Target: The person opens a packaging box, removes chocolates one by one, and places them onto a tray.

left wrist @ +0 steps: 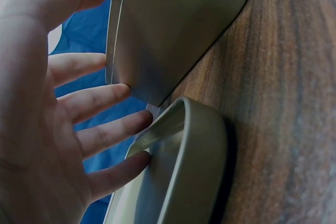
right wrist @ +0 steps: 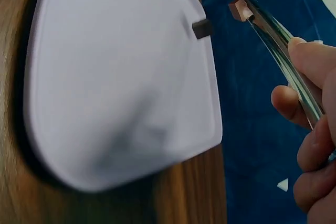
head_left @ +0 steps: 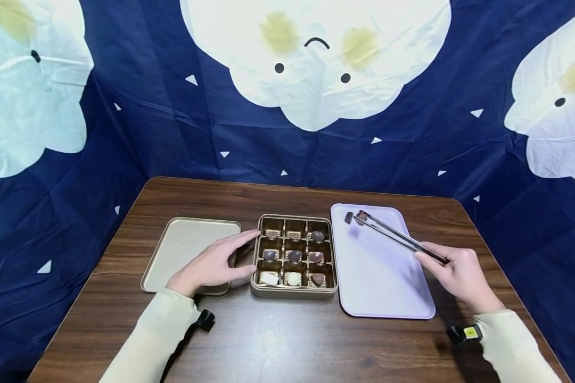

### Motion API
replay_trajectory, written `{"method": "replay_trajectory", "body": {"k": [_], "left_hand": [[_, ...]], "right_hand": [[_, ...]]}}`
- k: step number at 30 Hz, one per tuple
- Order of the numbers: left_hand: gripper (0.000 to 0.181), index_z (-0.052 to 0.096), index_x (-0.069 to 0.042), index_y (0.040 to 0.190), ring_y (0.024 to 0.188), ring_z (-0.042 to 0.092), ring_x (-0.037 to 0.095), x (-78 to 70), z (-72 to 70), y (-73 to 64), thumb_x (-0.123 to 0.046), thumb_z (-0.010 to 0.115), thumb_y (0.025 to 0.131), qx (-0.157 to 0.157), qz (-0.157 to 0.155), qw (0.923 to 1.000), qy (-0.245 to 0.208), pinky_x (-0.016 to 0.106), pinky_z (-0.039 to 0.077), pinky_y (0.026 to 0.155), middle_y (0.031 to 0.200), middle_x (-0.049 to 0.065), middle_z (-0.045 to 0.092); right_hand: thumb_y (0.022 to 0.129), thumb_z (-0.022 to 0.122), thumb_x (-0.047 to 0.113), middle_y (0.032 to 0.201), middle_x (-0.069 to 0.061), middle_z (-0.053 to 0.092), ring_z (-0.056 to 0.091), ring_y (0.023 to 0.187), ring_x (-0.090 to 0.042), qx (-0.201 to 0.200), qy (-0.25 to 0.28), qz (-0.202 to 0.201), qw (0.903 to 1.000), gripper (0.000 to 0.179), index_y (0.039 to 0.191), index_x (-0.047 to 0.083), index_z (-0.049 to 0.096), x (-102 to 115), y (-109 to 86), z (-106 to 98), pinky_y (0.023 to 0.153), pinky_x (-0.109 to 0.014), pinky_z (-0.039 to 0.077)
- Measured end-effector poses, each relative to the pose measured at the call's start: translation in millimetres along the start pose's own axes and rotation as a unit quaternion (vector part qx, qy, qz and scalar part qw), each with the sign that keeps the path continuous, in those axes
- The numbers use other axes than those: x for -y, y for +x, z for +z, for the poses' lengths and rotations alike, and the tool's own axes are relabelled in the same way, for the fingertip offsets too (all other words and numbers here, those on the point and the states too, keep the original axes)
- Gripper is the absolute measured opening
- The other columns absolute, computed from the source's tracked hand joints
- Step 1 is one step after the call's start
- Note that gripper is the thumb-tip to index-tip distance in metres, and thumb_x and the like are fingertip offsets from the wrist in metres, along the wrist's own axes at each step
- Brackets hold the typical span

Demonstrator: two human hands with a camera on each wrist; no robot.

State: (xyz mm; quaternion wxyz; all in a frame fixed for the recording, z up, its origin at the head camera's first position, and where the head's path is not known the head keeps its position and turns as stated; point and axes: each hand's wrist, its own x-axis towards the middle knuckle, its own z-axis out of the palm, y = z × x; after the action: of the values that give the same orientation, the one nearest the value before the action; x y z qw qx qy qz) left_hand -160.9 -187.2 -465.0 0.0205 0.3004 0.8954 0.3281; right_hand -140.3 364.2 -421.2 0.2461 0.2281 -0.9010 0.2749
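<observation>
My right hand [head_left: 462, 274] grips metal tongs [head_left: 395, 236] above the lilac tray [head_left: 383, 287]. Pinched in the tongs' tips is a brown chocolate [right wrist: 241, 10]. A small dark chocolate [right wrist: 202, 28] lies near the tray's far edge. At the centre stands a gold tin [head_left: 294, 292] divided into compartments. Chocolates fill its front and middle rows: a white one [head_left: 269, 277], a cream one [head_left: 294, 279] and several dark ones. One more dark chocolate [head_left: 318, 236] sits at the back right. With fingers spread and fairly straight, my left hand [head_left: 215, 263] touches the tin's left side.
A shallow gold lid [head_left: 187, 250] lies left of the tin, partly under my left hand. All of this stands on a brown wooden table [head_left: 263, 340]. Blue fabric [head_left: 259, 143] with white cloud figures hangs behind the table and at both sides.
</observation>
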Motion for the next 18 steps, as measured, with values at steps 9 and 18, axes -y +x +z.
{"method": "replay_trajectory", "body": {"k": [9, 18], "left_hand": [[0.083, 0.04, -0.015, 0.163, 0.151, 0.042, 0.027, 0.4, 0.2, 0.2, -0.045, 0.076, 0.094, 0.001, -0.001, 1.0, -0.002, 0.049, 0.036, 0.124, 0.165, 0.003, 0.043], [0.083, 0.04, -0.016, 0.164, 0.151, 0.042, 0.027, -1.1, -0.6, -0.6, -0.045, 0.076, 0.094, 0.002, -0.003, 1.0, -0.004, 0.05, 0.035, 0.124, 0.165, 0.003, 0.043]], "right_hand": [[0.071, 0.091, -0.002, 0.087, -0.014, 0.08, 0.051, 0.06, 0.009, -0.014, -0.027, 0.016, 0.9994, 0.031, 0.101, 0.0, 0.083, -19.2, -10.8, -1.4, 0.051, -0.009, 0.042], [0.074, 0.091, 0.002, 0.085, -0.019, 0.079, 0.047, 0.058, 0.006, -0.006, -0.048, 0.049, 0.9976, 0.027, 0.099, -0.005, 0.082, -32.6, -17.0, 5.7, 0.052, -0.012, 0.039]]}}
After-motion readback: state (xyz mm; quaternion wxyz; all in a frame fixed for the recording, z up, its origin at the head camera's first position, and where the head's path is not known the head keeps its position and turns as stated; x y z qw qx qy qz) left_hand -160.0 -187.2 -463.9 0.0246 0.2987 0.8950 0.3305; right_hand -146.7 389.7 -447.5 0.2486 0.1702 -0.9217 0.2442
